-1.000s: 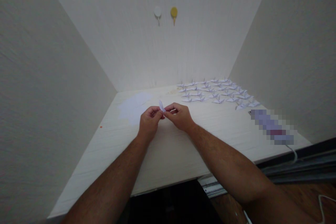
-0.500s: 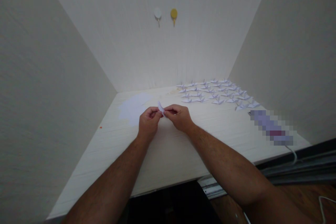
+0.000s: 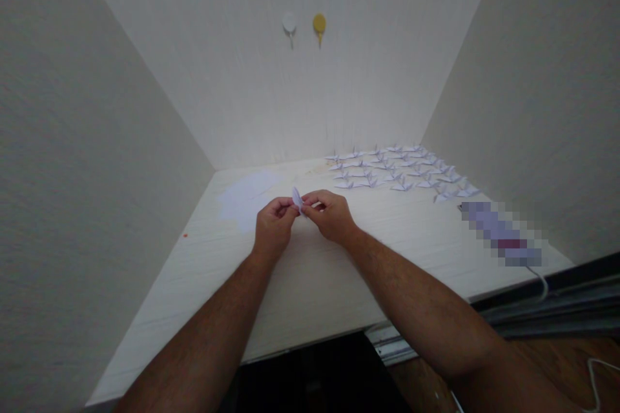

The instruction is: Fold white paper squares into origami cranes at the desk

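A small folded piece of white paper (image 3: 297, 197) is pinched between my two hands, above the middle of the white table. My left hand (image 3: 274, 222) grips its left side with thumb and fingers. From the right, my right hand (image 3: 329, 214) pinches the same paper, its fingertips almost touching those of the left. The paper's upper part sticks up between the hands; its lower part is mostly hidden by fingers. Several white paper cranes (image 3: 397, 169) stand in rows at the back right. Loose white paper sheets (image 3: 247, 197) lie behind and left of my left hand.
A blurred-out device (image 3: 498, 232) with a white cable (image 3: 541, 284) lies at the table's right side. Walls enclose the table (image 3: 310, 284) at left, back and right. A white hook (image 3: 289, 24) and a yellow hook (image 3: 319, 24) are on the back wall.
The folded paper stands slightly more upright and shows a broader face between my fingers. Both hands have stayed nearly in place, still pinching it.
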### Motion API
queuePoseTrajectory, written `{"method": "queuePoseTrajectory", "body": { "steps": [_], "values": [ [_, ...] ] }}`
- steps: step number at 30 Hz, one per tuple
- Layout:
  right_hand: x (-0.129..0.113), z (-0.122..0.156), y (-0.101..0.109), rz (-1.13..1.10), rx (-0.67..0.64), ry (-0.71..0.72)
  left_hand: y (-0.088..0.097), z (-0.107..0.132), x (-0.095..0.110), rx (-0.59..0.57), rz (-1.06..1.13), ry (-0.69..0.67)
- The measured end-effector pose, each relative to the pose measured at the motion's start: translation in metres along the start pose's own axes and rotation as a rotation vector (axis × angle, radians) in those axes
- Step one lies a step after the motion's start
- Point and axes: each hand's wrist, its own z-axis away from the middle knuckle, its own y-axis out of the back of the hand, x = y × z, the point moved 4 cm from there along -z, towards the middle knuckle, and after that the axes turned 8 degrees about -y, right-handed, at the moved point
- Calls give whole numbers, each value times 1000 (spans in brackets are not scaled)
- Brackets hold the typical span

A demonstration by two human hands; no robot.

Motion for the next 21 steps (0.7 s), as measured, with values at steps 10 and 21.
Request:
{"method": "queuePoseTrajectory", "body": {
  "steps": [10, 21],
  "values": [
    [-1, -1, -1, 86, 10, 13, 1, 1, -1, 29, -31, 7],
    [-4, -1, 2, 30, 32, -111, -1, 5, 11, 59, -141, 46]
  ]
}}
